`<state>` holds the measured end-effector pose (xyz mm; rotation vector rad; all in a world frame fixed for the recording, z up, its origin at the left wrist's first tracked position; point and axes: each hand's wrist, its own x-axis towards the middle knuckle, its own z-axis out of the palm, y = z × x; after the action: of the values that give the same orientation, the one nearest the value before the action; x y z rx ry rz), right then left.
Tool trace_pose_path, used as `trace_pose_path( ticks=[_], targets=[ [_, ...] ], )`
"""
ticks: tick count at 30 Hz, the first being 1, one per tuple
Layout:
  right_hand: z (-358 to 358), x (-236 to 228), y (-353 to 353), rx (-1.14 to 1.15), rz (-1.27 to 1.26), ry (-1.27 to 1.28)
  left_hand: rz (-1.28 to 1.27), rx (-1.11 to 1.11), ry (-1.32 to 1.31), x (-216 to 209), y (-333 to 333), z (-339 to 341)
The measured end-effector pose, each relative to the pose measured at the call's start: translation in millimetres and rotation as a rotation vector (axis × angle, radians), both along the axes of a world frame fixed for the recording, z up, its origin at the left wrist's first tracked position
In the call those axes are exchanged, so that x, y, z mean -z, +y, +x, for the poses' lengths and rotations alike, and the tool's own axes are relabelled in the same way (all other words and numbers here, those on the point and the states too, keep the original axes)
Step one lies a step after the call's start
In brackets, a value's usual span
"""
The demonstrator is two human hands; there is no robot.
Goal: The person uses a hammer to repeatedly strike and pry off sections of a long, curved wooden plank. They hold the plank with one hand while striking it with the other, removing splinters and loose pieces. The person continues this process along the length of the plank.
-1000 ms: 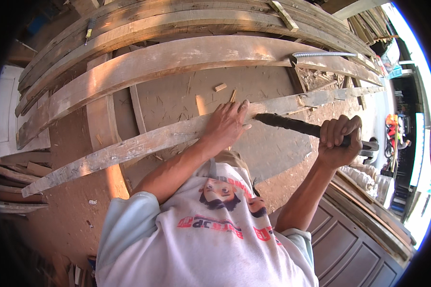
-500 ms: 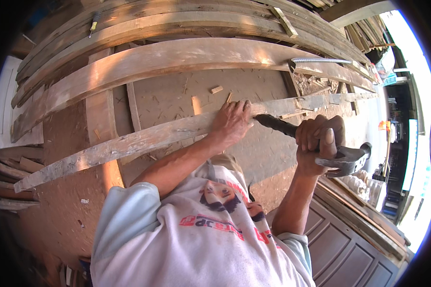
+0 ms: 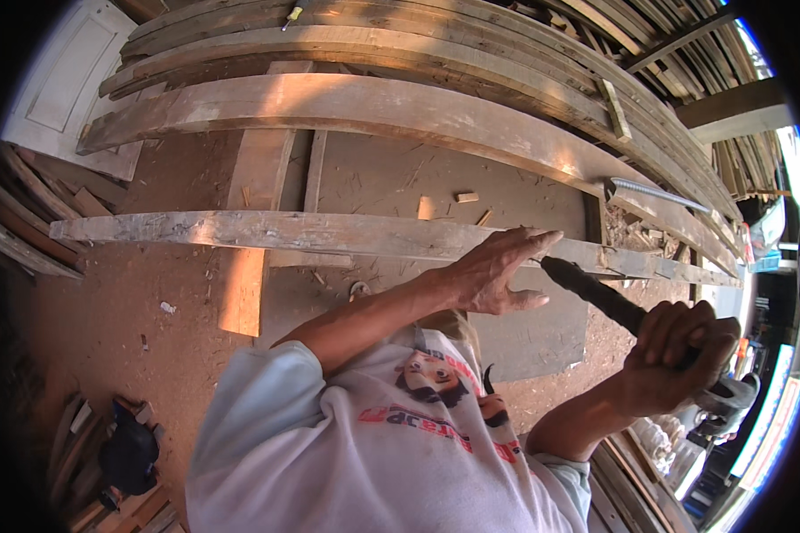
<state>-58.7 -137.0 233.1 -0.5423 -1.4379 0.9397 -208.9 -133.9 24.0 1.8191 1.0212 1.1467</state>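
Note:
A long narrow wooden plank (image 3: 329,233), worn and stained, lies crosswise in front of me. My left hand (image 3: 498,275) is over its near edge, fingers stretched out and thumb apart, holding nothing. Whether the fingers touch the wood I cannot tell. My right hand (image 3: 680,355) is wrapped round a claw hammer (image 3: 596,295) close to its metal head. The dark handle points left, its end at the plank just beside my left fingertips. Part of the hammer head is hidden behind my right hand.
Beyond the plank lies a wider beam (image 3: 356,102) with a ribbed metal bar (image 3: 658,193) on its right part. Stacked boards (image 3: 400,44) fill the back, bearing a screwdriver (image 3: 292,16). Wood scraps (image 3: 467,197) are scattered below. A white panelled door (image 3: 76,80) stands far left.
My left hand has come off its grip on the plank and its fingers have straightened. The hammer stays in my right hand, its handle end still near the plank. The view has turned.

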Motion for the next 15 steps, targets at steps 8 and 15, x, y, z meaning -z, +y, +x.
trace_pose_path(
  ticks=[8, 15],
  targets=[
    [-81.6, 12.3, 82.9, -0.326, -0.070, -0.489, 0.125, -0.284, -0.394, -109.2, -9.5, -25.8],
    [-62.1, 16.0, 98.3, -0.602, 0.439, -0.644, 0.441, -1.057, -0.125, -99.2, -54.8, -76.2]
  ],
)
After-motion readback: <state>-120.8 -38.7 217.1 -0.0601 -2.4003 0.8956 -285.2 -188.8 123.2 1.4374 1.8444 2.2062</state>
